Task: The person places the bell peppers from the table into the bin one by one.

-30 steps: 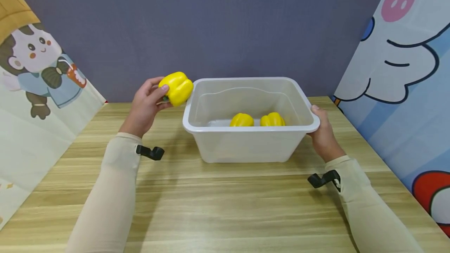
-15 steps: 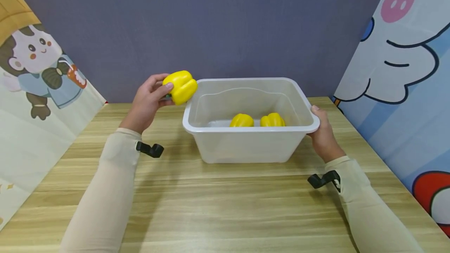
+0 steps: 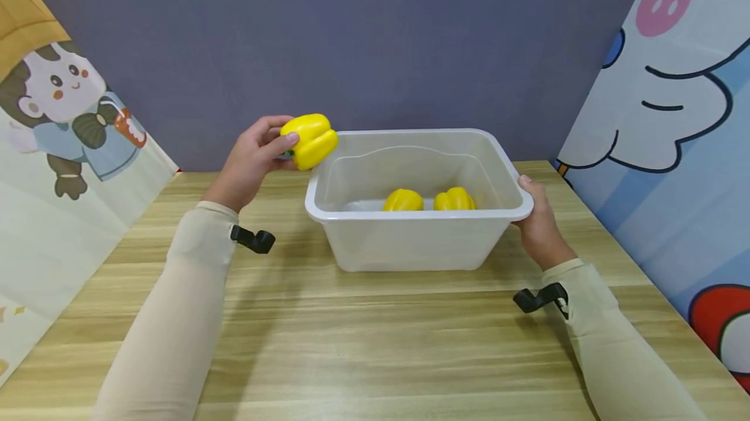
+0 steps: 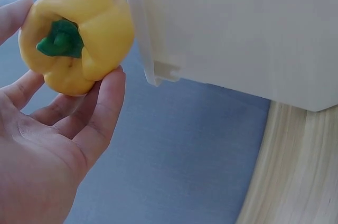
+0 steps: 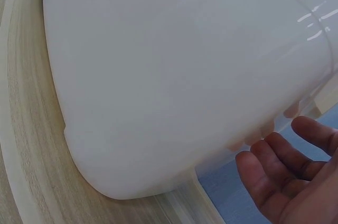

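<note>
My left hand (image 3: 250, 159) holds a yellow bell pepper (image 3: 314, 142) between thumb and fingers, at the left rim of a white plastic bin (image 3: 410, 242). The pepper's green stem (image 4: 62, 39) faces the palm in the left wrist view. At the opposite end, my right hand (image 3: 540, 226) grips the bin's right rim, thumb on top and fingers below; the right wrist view shows those fingers (image 5: 274, 163) curled under the edge. Inside the bin lie two more yellow bell peppers, one left (image 3: 403, 200) and one right (image 3: 454, 199), their lower parts hidden by the front wall.
The bin stands upright on a wood-grain table (image 3: 375, 343). Behind it rises a dark grey-blue panel (image 3: 375, 43). Printed cartoon panels flank the table at left (image 3: 76, 122) and right (image 3: 662, 135). Each wrist wears a black mount.
My left hand has moved the bell pepper rightward and slightly up, so it now overlaps the bin's left rim in the head view. My right hand and the bin stay put.
</note>
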